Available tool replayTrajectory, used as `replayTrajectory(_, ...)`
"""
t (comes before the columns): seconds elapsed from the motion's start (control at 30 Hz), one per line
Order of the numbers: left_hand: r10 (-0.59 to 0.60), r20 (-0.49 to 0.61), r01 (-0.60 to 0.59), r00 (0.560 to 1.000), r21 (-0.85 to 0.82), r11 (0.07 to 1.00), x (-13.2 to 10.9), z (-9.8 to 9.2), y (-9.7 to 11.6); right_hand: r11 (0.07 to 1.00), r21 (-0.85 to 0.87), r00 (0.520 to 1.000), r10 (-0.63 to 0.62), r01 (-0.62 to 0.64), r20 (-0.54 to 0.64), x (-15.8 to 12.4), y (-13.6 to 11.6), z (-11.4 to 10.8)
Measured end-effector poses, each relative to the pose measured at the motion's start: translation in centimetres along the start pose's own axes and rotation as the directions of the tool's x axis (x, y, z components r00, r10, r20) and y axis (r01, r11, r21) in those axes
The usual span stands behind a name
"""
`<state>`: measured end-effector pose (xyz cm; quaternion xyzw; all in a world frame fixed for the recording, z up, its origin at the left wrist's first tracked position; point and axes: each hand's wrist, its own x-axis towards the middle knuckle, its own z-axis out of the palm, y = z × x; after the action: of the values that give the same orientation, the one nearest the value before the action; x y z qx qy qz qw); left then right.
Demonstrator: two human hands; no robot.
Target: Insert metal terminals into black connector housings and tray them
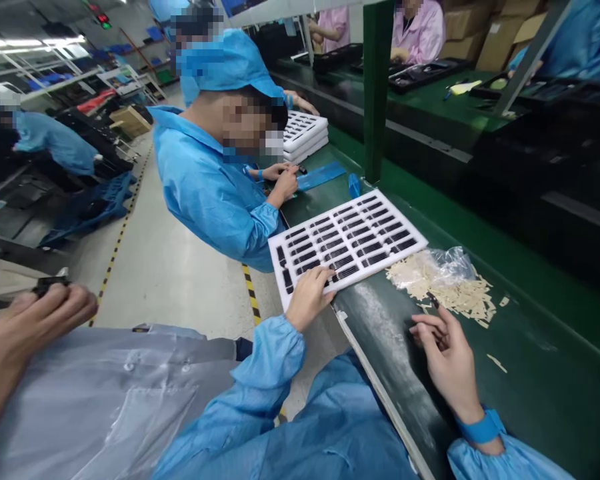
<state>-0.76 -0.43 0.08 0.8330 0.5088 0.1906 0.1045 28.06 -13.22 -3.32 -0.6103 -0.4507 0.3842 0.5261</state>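
A white tray (351,235) with rows of slots holding small black parts lies on the green bench. My left hand (310,295) rests on the tray's near edge, fingers stretched out with their tips on the black parts, holding nothing I can see. My right hand (447,353) lies palm up on the bench in front of a pile of small beige pieces (450,290) that spills from a clear plastic bag (447,263). Its fingers are curled, and thumb and forefinger pinch a small dark part (433,300).
A co-worker in a blue coat (205,187) bends over the bench beyond the tray, near a stack of white trays (304,133). Another person's hand (35,317), in a grey sleeve, grips a dark object at far left. A green post (377,93) stands behind the tray.
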Motion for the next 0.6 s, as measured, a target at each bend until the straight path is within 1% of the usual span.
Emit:
replayTrajectory(0.03, 0.014, -0.032, -0.016, 0.999, -0.073, 0.997, -0.7, -0.4, -0.4, 0.999, -0.015, 0.999, -0.041, 0.041, -0.006, 1.4, -0.7, 0.1)
replayTrajectory(0.07, 0.003, -0.084, -0.014, 0.996, -0.133, 0.991, -1.4, -0.7, -1.0, 0.995, -0.04, 0.996, -0.093, 0.092, -0.013, 3.1, -1.4, 0.3)
replayTrajectory(0.1, -0.042, -0.16, 0.014, 0.986, -0.172, 0.985, -2.1, -1.0, -1.6, 0.986, -0.076, 0.989, -0.149, 0.147, -0.02, 5.1, -2.2, 0.5)
replayTrajectory(0.13, -0.118, -0.251, 0.07, 0.961, -0.192, 0.979, -2.8, -1.3, -2.3, 0.972, -0.123, 0.979, -0.202, 0.198, -0.022, 7.1, -3.0, 0.7)
replayTrajectory(0.17, -0.214, -0.343, 0.149, 0.915, -0.204, 0.967, -3.3, -1.4, -3.0, 0.955, -0.176, 0.968, -0.248, 0.239, -0.028, 9.1, -3.8, 1.1)
replayTrajectory(0.2, -0.31, -0.425, 0.234, 0.851, -0.221, 0.947, -3.8, -1.4, -3.9, 0.934, -0.234, 0.959, -0.283, 0.27, -0.021, 11.1, -4.5, 1.5)
replayTrajectory(0.23, -0.394, -0.48, 0.308, 0.784, -0.249, 0.918, -4.2, -1.4, -4.7, 0.909, -0.294, 0.951, -0.31, 0.295, -0.003, 12.9, -5.1, 1.9)
replayTrajectory(0.27, -0.458, -0.503, 0.359, 0.733, -0.285, 0.889, -4.5, -1.3, -5.4, 0.88, -0.352, 0.943, -0.33, 0.319, 0.03, 14.5, -5.7, 2.4)
replayTrajectory(0.3, -0.504, -0.495, 0.387, 0.708, -0.326, 0.863, -4.6, -1.2, -6.0, 0.844, -0.411, 0.936, -0.345, 0.344, 0.073, 15.8, -6.0, 2.8)
replayTrajectory(0.33, -0.548, -0.462, 0.402, 0.698, -0.381, 0.833, -4.7, -1.0, -6.5, 0.802, -0.472, 0.928, -0.354, 0.365, 0.116, 16.9, -6.3, 3.2)
replayTrajectory(0.37, -0.607, -0.403, 0.415, 0.685, -0.469, 0.78, -4.6, -0.9, -6.9, 0.755, -0.535, 0.923, -0.354, 0.378, 0.153, 17.7, -6.3, 3.5)
replayTrajectory(0.4, -0.675, -0.321, 0.431, 0.664, -0.574, 0.696, -4.5, -0.7, -7.1, 0.707, -0.6, 0.923, -0.343, 0.375, 0.173, 18.5, -6.3, 3.7)
replayTrajectory(0.43, -0.74, -0.222, 0.445, 0.635, -0.677, 0.586, -4.3, -0.5, -7.3, 0.664, -0.661, 0.932, -0.317, 0.35, 0.175, 19.2, -6.1, 3.8)
replayTrajectory(0.47, -0.794, -0.107, 0.453, 0.599, -0.772, 0.446, -4.1, -0.4, -7.4, 0.636, -0.711, 0.95, -0.268, 0.301, 0.162, 20.0, -5.8, 3.9)
replayTrajectory(0.5, -0.818, -0.015, 0.456, 0.575, -0.824, 0.335, -4.0, -0.3, -7.5, 0.634, -0.739, 0.972, -0.19, 0.229, 0.137, 20.9, -5.6, 4.0)
replayTrajectory(0.53, -0.825, 0.058, 0.453, 0.562, -0.856, 0.248, -4.0, -0.2, -7.6, 0.651, -0.745, 0.99, -0.087, 0.143, 0.114, 21.8, -5.3, 4.1)
replayTrajectory(0.57, -0.82, 0.109, 0.447, 0.562, -0.874, 0.19, -4.0, -0.3, -7.5, 0.672, -0.738, 0.996, 0.015, 0.059, 0.093, 22.7, -5.2, 4.3)
replayTrajectory(0.6, -0.811, 0.139, 0.437, 0.568, -0.886, 0.154, -3.9, -0.5, -7.3, 0.692, -0.722, 0.992, 0.102, -0.015, 0.077, 23.6, -5.3, 4.6)
